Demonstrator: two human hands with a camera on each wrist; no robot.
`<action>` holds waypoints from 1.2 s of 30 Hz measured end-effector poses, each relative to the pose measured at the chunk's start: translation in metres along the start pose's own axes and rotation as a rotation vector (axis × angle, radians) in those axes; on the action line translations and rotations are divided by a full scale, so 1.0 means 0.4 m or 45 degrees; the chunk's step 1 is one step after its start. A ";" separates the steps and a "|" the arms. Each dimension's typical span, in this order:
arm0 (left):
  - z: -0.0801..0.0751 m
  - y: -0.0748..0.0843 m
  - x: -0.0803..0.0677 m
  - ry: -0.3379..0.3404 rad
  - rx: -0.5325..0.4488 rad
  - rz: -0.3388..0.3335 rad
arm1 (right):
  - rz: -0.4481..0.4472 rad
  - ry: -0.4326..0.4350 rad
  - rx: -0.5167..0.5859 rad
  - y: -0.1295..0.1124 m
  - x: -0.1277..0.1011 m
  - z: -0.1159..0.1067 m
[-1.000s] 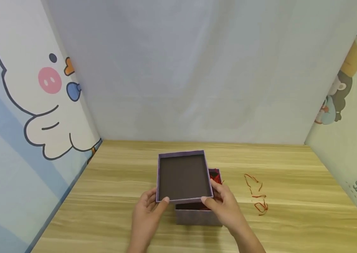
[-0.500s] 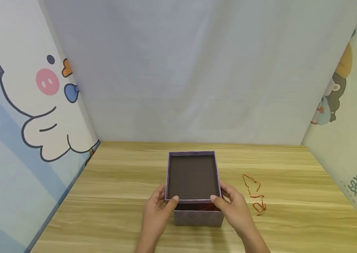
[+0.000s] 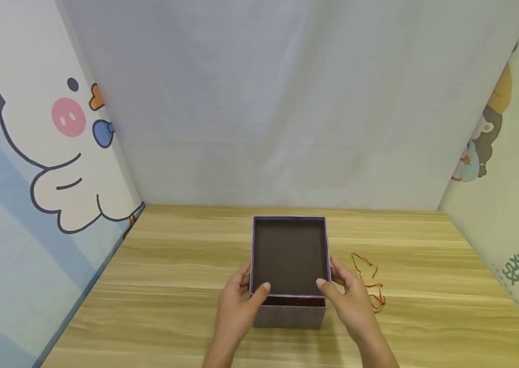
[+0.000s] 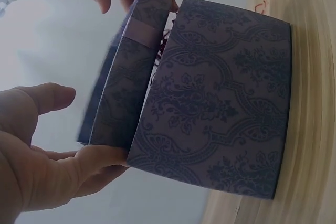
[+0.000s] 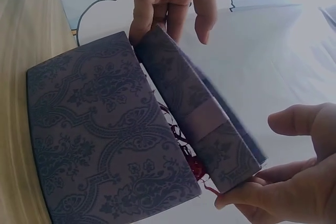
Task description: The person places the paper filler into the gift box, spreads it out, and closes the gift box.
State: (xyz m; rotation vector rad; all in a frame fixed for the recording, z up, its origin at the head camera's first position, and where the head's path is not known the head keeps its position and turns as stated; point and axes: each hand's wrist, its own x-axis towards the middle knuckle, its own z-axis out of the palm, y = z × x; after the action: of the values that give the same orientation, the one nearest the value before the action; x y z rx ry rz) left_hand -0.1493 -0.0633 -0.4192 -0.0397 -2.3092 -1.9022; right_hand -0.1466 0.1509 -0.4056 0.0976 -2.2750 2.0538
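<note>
A square purple box lid [image 3: 290, 258], dark inner side facing up, lies over a patterned purple box [image 3: 289, 317] in the head view. My left hand [image 3: 241, 302] holds its left side near the front corner, thumb at the front rim. Opposite it, my right hand [image 3: 352, 304] holds the right side the same way. In the left wrist view the lid [image 4: 123, 85] leans at an angle to the box [image 4: 215, 98], leaving a narrow gap between them. Dark red stringy contents [image 5: 195, 167] show through that gap in the right wrist view; most of the inside is hidden.
Several loose red strings [image 3: 373, 286] lie on the wooden table [image 3: 172, 276] to the right of the box. A pale curtain [image 3: 259, 112] hangs behind the table, with cartoon-printed sheets [image 3: 34, 153] at the sides.
Both hands have carried the lid to the right, from the box's upper left to over the box, covering more of its opening. The box and the strings stay in place.
</note>
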 end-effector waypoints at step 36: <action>0.013 0.046 -0.018 -0.008 -0.245 0.274 | -0.631 0.037 0.283 -0.024 -0.015 0.018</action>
State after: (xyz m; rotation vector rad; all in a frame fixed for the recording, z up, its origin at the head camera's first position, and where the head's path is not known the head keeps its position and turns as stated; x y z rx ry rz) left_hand -0.1404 -0.0542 -0.4031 -0.3032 -2.0237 -2.0043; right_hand -0.1397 0.1426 -0.3975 0.5753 -1.7614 1.9977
